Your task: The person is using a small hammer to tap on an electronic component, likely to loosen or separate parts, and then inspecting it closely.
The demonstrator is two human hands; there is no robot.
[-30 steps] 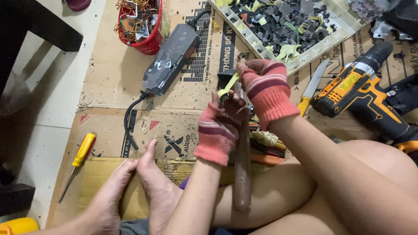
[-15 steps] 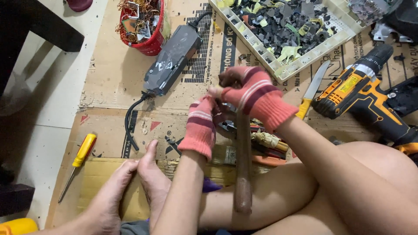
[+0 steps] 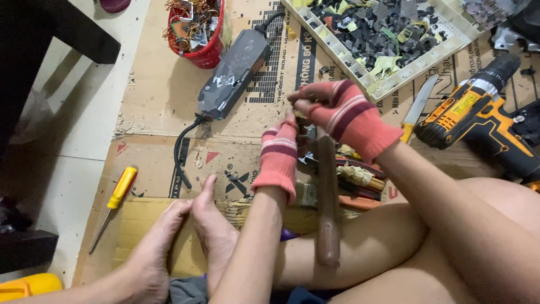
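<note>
Lying at the far left on the cardboard sheet, a yellow-handled screwdriver points its shaft toward the near edge, well apart from both hands. Above it, near the top of the view, a red bowl holds scraps of copper wire and small parts, and just beside it a dark grey power adapter lies tilted, its black cable curling down toward the bare feet.

At the centre, the left hand, in a red striped glove, is raised with its fingers closed around a small dark part that is mostly hidden. The right hand, gloved the same way, meets it from above, its fingers pinched narrow on the top of that part. A brown wooden handle runs from just below the hands down across the leg. A clutter of tools lies beneath the hands.

Further right, a white tray holds black and yellow fragments. A knife lies just beside its lower edge, and a yellow-and-black cordless drill rests at the far right.
</note>
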